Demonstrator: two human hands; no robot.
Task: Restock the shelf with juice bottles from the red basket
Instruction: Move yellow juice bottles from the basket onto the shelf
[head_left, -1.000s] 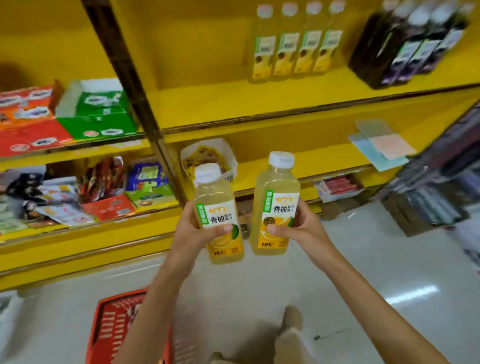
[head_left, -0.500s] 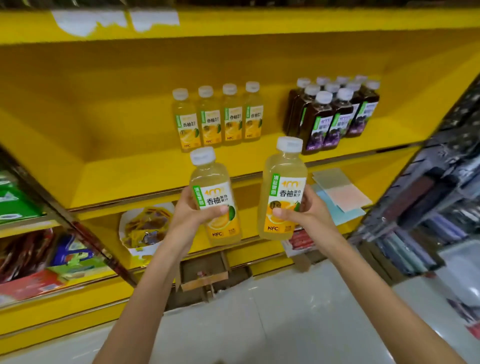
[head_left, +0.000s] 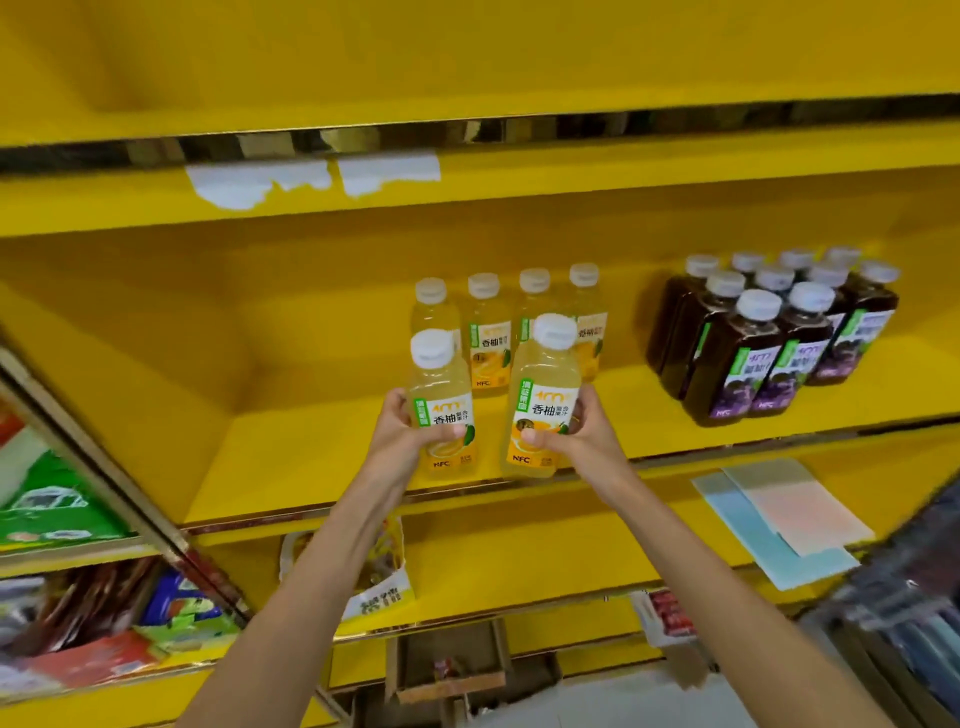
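Observation:
My left hand (head_left: 397, 436) grips a yellow juice bottle (head_left: 441, 400) with a white cap, held upright over the front of the yellow shelf (head_left: 291, 457). My right hand (head_left: 582, 431) grips a second yellow juice bottle (head_left: 543, 405), upright and close beside the first. Both bottles hang just in front of a row of several matching yellow juice bottles (head_left: 488, 338) standing further back on the same shelf. The red basket is out of view.
Several dark purple juice bottles (head_left: 769, 338) stand in a block at the shelf's right. Pastel sheets (head_left: 789, 514) lie on the shelf below. A snack bag (head_left: 384, 582) sits under my left forearm. Packaged goods (head_left: 67, 613) fill the left unit. A dark rack (head_left: 904, 597) stands right.
Both hands have risen and moved forward with their bottles, from above the floor and basket to over the shelf's front. My view has tilted upward; the basket has left the frame.

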